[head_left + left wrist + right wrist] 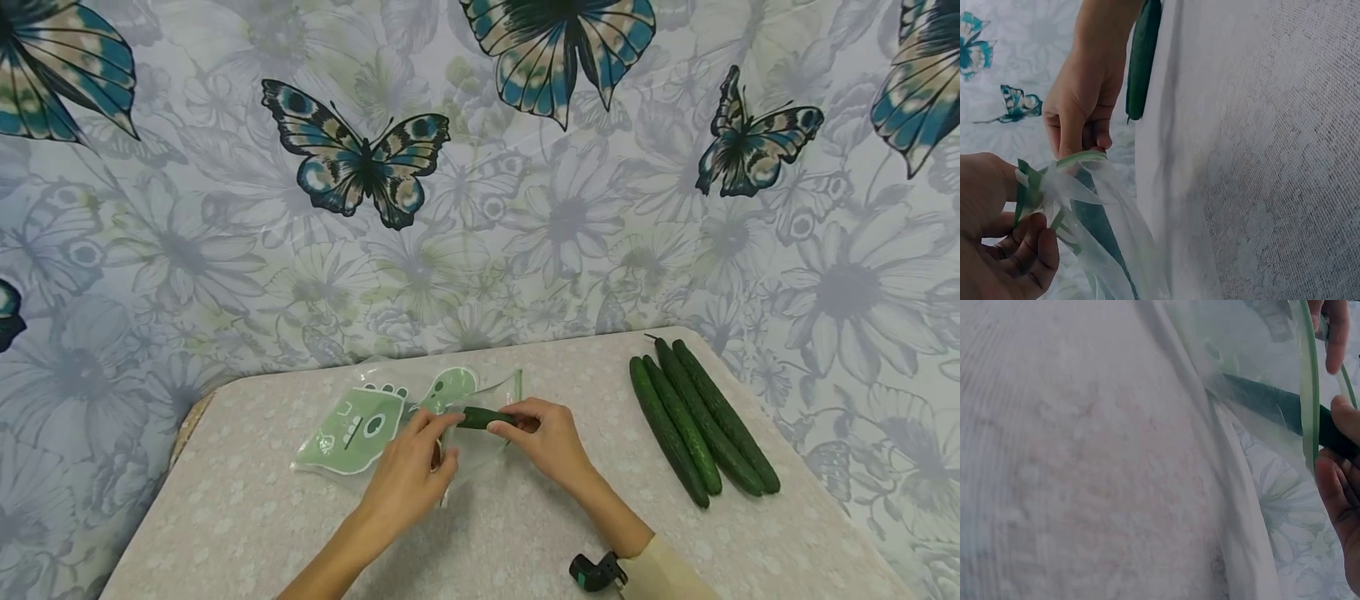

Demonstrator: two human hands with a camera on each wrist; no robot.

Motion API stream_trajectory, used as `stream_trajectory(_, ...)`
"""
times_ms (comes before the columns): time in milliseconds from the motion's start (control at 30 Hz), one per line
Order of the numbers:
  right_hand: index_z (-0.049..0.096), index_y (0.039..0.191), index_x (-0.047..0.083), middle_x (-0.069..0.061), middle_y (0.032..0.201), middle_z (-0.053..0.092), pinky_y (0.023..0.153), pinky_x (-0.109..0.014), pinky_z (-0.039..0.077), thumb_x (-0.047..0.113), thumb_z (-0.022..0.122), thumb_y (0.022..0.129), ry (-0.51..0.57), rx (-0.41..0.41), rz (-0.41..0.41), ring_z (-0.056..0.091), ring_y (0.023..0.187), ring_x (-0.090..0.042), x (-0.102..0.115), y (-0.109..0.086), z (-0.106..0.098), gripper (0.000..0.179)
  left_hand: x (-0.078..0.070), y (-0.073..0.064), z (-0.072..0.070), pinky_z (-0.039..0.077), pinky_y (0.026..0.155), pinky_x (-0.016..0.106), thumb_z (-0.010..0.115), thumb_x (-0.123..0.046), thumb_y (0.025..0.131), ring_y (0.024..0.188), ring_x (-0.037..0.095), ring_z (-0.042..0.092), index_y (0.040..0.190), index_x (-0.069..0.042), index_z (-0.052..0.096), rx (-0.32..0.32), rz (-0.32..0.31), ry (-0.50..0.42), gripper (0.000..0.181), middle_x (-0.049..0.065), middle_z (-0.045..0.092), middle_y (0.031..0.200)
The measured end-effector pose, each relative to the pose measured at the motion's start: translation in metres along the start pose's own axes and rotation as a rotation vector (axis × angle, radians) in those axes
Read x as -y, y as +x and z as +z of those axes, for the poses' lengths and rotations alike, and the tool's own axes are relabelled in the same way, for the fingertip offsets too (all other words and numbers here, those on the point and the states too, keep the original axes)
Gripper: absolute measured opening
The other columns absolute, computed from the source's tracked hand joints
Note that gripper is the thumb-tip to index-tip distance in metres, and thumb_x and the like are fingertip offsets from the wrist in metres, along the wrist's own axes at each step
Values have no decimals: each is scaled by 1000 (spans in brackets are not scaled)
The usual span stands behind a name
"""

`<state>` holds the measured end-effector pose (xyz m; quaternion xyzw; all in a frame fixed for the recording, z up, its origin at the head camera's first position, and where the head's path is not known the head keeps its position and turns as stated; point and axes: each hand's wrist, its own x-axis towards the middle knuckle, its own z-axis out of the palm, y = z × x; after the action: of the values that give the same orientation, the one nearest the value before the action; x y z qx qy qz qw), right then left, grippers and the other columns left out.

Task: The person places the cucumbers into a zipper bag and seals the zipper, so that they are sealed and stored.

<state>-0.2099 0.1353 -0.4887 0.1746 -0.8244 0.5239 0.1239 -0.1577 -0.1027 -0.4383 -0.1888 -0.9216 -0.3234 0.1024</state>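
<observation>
A clear zip bag (348, 433) printed with pale green cartoon creatures lies on the table, its green-edged mouth held up. My left hand (408, 471) pinches the bag's rim; in the left wrist view its thumb and fingers (1044, 250) grip the green zip strip. With my right hand (551, 442) I hold the end of a dark green cucumber (483, 418). Seen from the right wrist, most of that cucumber (1263, 403) is inside the bag, behind the clear film, and its near end sticks out past the green strip (1310, 394) between thumb and fingers.
Several long cucumbers (697, 425) lie side by side at the table's right. A pale patterned cloth (225, 517) covers the table, which backs onto a wall with butterfly prints (367, 167). A black device (596, 573) is at the right wrist.
</observation>
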Motion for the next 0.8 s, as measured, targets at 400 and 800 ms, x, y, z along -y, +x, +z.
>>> stream_trajectory(400,80,125,18,0,109,74,83,-21,61,16,83,95,-69,138,118,70,92,-7,3,-1,-12,30,8,2,0,47,60,20,85,-5,87,70,-1,51,165,-16,46,55,-72,-50,88,5,50,136)
stream_trajectory(800,80,124,9,1,98,67,77,-24,62,19,80,98,-154,54,-136,69,84,-7,3,-6,-2,27,8,1,1,49,60,20,91,-5,83,69,-2,53,164,-15,47,75,-48,-74,93,6,44,152)
